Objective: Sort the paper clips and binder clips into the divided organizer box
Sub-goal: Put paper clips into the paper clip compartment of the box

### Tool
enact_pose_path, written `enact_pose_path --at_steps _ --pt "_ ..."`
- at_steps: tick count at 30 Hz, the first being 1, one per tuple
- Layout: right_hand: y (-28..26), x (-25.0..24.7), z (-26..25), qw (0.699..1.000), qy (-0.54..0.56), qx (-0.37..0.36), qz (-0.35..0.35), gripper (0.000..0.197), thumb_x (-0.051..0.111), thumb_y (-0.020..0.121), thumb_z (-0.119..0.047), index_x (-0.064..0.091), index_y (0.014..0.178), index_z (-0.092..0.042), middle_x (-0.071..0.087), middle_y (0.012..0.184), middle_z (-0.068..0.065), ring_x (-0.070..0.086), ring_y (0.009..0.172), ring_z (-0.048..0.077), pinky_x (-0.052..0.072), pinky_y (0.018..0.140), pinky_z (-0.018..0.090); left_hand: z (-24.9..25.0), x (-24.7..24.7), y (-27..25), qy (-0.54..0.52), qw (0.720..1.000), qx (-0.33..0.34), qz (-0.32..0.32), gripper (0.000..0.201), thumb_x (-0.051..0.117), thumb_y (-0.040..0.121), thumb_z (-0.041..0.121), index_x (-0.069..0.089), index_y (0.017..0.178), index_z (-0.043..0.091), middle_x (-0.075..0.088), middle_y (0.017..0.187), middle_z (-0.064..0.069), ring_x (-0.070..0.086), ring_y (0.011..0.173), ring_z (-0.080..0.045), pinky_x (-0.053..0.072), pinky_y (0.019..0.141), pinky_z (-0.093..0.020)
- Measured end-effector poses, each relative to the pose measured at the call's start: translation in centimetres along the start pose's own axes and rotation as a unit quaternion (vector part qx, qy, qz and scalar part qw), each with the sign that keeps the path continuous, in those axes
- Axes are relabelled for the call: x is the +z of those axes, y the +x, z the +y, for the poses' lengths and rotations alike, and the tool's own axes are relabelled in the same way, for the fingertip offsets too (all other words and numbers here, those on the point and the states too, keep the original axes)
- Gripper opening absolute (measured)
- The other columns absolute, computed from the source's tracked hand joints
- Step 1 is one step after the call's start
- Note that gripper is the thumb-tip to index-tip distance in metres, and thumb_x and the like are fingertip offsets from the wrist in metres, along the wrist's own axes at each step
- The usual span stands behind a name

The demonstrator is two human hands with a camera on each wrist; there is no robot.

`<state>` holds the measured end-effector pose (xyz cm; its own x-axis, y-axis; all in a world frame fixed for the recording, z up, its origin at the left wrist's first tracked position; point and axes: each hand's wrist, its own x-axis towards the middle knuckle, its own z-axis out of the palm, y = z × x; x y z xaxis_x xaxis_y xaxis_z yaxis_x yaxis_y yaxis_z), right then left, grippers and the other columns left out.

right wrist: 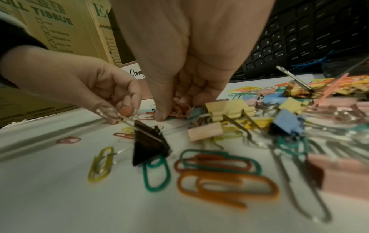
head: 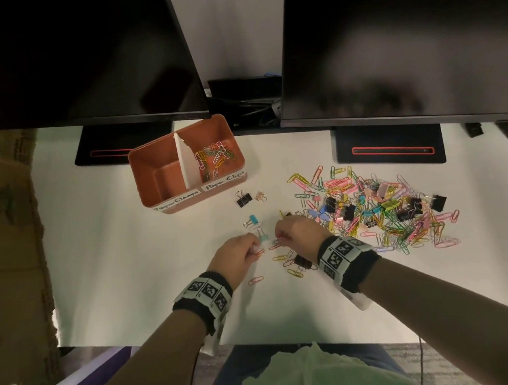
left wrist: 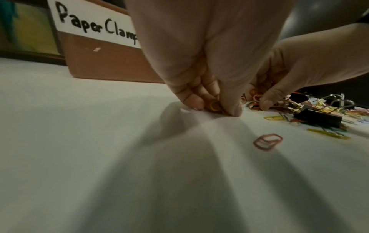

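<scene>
The orange organizer box (head: 167,180) has a white divider; its right "Paper Clips" half holds several paper clips (head: 214,159), and its left "Paper Clamps" half (left wrist: 95,28) shows nothing inside. A mixed pile of paper clips and binder clips (head: 374,214) lies to the right. My left hand (head: 255,248) (left wrist: 215,108) pinches a paper clip against the table. Just right of it, my right hand (head: 280,235) (right wrist: 171,110) curls round a bunch of pink and orange paper clips, thumb tip on the table. A black binder clip (right wrist: 149,145) stands near both hands.
Loose binder clips (head: 243,198) lie between the box and my hands, and a pink paper clip (head: 255,280) lies nearer me. Two dark monitors (head: 387,47) on stands loom at the back, with a keyboard (right wrist: 299,34) behind. Cardboard boxes (head: 4,209) stand left.
</scene>
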<state>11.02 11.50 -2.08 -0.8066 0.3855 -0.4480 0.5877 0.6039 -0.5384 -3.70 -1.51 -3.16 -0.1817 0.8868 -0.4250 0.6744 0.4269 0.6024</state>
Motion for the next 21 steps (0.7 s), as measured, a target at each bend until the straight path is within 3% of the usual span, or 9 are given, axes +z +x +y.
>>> enact_pose_path --at_steps 4,10,12,16,19,21 --pt "0.3 -0.2 -0.1 1.000 -0.004 0.013 -0.007 0.012 0.054 0.089 -0.013 0.059 0.100 -0.010 0.062 0.101 0.009 0.057 0.094 0.025 0.048 0.084 0.035 0.1 -0.4 0.9 -0.007 1.000 0.018 -0.010 0.035 0.060 0.085 0.012 0.055 0.119 0.020 0.057 0.086 0.003 0.050 0.081 -0.013 0.043 0.079 -0.026" --pt "0.8 -0.4 0.0 0.997 -0.061 0.015 -0.048 0.022 0.044 0.092 -0.012 0.062 0.105 -0.011 0.063 0.106 0.010 0.057 0.098 0.027 0.047 0.085 0.036 0.4 -1.1 2.1 -0.022 1.000 0.021 -0.004 0.013 0.065 0.081 0.010 0.064 0.094 0.011 0.059 0.083 -0.004 0.055 0.081 -0.020 0.047 0.078 -0.032" --pt "0.9 -0.4 -0.1 0.994 -0.088 0.011 -0.058 0.024 0.043 0.093 -0.012 0.062 0.108 -0.013 0.062 0.108 0.011 0.056 0.099 0.027 0.047 0.086 0.036 0.3 -1.1 1.9 -0.042 0.999 0.009 0.009 0.016 0.066 0.080 0.008 0.063 0.095 0.011 0.057 0.083 -0.002 0.056 0.080 -0.019 0.049 0.079 -0.033" --pt "1.0 -0.2 -0.1 0.988 -0.140 0.004 -0.067 0.025 0.048 0.091 -0.008 0.058 0.113 -0.013 0.059 0.112 0.010 0.056 0.101 0.026 0.048 0.086 0.035 0.1 -1.3 1.4 -0.082 0.996 -0.020 0.022 0.024 0.065 0.081 0.009 0.050 0.097 0.020 0.057 0.082 0.003 0.055 0.076 -0.011 0.048 0.076 -0.023" --pt "0.9 -0.1 0.0 0.985 -0.162 -0.009 -0.059 0.023 0.051 0.089 -0.008 0.059 0.110 -0.014 0.061 0.108 0.009 0.056 0.099 0.026 0.048 0.084 0.036 0.1 -1.4 1.3 -0.068 0.997 0.020 0.010 0.018 0.065 0.081 0.011 0.054 0.089 0.023 0.057 0.081 0.002 0.054 0.077 -0.013 0.047 0.074 -0.025" --pt "0.8 -0.2 0.3 0.985 -0.161 -0.017 -0.052 0.022 0.051 0.088 -0.006 0.060 0.107 -0.013 0.061 0.104 0.010 0.055 0.097 0.027 0.048 0.084 0.037 0.2 -1.2 1.6 -0.039 0.998 0.057 -0.003 0.012 0.065 0.082 0.011 0.061 0.091 0.017 0.057 0.080 0.001 0.053 0.078 -0.015 0.047 0.074 -0.030"
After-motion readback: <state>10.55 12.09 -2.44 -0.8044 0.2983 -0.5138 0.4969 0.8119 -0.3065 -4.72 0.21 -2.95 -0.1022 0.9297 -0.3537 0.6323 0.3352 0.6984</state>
